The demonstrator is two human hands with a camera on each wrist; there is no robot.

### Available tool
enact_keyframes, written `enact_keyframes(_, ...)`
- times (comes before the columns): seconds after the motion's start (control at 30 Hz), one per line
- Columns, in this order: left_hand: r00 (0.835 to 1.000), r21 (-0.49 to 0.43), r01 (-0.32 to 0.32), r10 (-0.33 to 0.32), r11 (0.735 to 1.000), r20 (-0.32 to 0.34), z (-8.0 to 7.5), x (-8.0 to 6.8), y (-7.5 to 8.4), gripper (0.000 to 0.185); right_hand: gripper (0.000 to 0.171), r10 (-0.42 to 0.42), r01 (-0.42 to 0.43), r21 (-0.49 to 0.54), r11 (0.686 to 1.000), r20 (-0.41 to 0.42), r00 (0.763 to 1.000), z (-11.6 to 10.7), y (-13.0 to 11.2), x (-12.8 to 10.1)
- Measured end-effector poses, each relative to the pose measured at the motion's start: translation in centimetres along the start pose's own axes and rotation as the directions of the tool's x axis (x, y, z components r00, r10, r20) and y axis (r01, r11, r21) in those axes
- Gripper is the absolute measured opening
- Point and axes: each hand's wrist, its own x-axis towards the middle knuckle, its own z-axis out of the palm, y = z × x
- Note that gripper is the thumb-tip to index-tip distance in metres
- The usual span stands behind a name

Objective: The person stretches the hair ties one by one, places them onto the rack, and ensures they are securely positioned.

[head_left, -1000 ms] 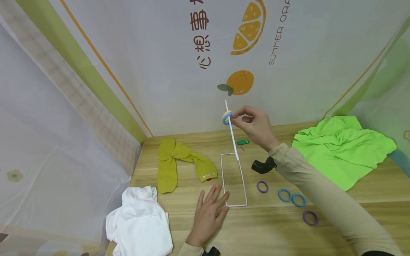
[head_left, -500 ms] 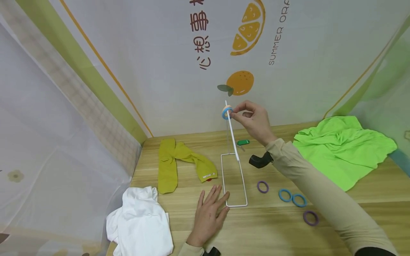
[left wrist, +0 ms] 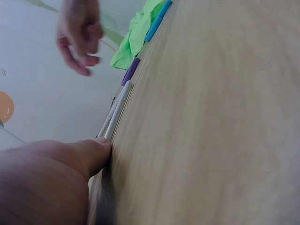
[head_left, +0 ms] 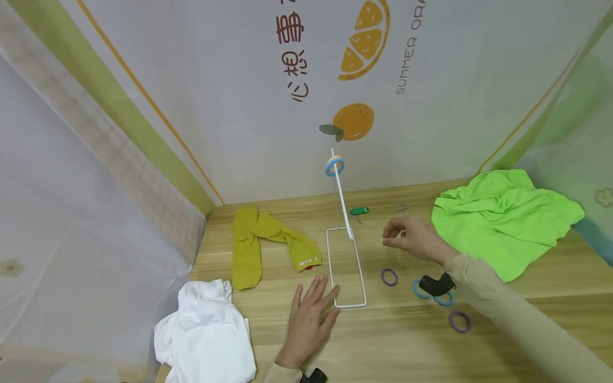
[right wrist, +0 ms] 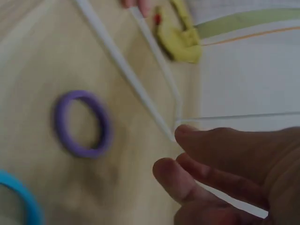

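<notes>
On the wooden table [head_left: 407, 340] stands a white wire stand [head_left: 346, 266] — a rectangular base frame lying flat near the middle, with a thin rod rising from its far end and leaning toward the back wall. Near the top of that rod sit two hair rings stacked together, a blue ring [head_left: 334, 169] with a pale ring [head_left: 334, 160] just above it. The left hand [head_left: 308, 319] lies flat on the table, fingers straight and spread, its fingertips touching the near left corner of the base frame; it holds nothing. The right hand [head_left: 413, 239] hovers above the table to the right of the stand, well below the rings on the rod, fingers loosely curled with thumb and forefinger close together — nothing shows between them. Beneath it, toward the near edge, lie a purple ring [head_left: 389, 276], two blue rings [head_left: 445, 300] partly hidden by a black wrist mount [head_left: 436, 285], and another purple ring [head_left: 460, 321]. A bright green cloth [head_left: 503, 218] lies bunched at the right edge, a white cloth [head_left: 206, 332] at the near left corner, and a mustard-yellow garment [head_left: 261, 247] toward the far left. A small green tag [head_left: 359, 211] and a key [head_left: 401, 207] lie near the back edge.
</notes>
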Motion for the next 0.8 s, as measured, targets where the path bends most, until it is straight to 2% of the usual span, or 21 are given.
enact_keyframes(0.1,1.000,-0.004,-0.007,0.007,1.000,-0.012,0.0,0.0,0.0,0.045,0.011,0.040,-0.029,-0.075,0.997,0.151,0.988,1.7,1.8,-1.5)
enact_keyframes(0.17,1.000,-0.003,-0.013,0.013,1.000,-0.020,0.0,0.1,-0.1,0.045,0.014,0.071,-0.057,-0.078,0.995,0.199,0.977,2.8,2.4,-1.9)
enact_keyframes(0.23,1.000,-0.001,-0.017,0.017,1.000,-0.024,0.0,0.1,-0.1,0.045,0.015,0.095,-0.079,-0.082,0.993,0.212,0.973,3.6,2.7,-2.2)
enact_keyframes(0.43,1.000,-0.006,-0.016,0.016,1.000,-0.014,0.1,0.1,0.0,0.045,0.005,0.128,-0.108,-0.112,0.988,0.187,0.974,4.8,2.8,-2.2)
enact_keyframes(0.57,1.000,-0.004,-0.015,0.015,1.000,-0.014,0.1,0.1,-0.1,0.044,0.008,0.119,-0.096,-0.141,0.985,0.167,0.979,5.0,2.9,-2.2)
enact_keyframes(0.8,1.000,0.004,-0.017,0.017,1.000,-0.020,0.1,0.0,-0.1,0.044,0.009,0.117,-0.105,-0.100,0.989,0.122,0.986,5.0,3.1,-2.3)
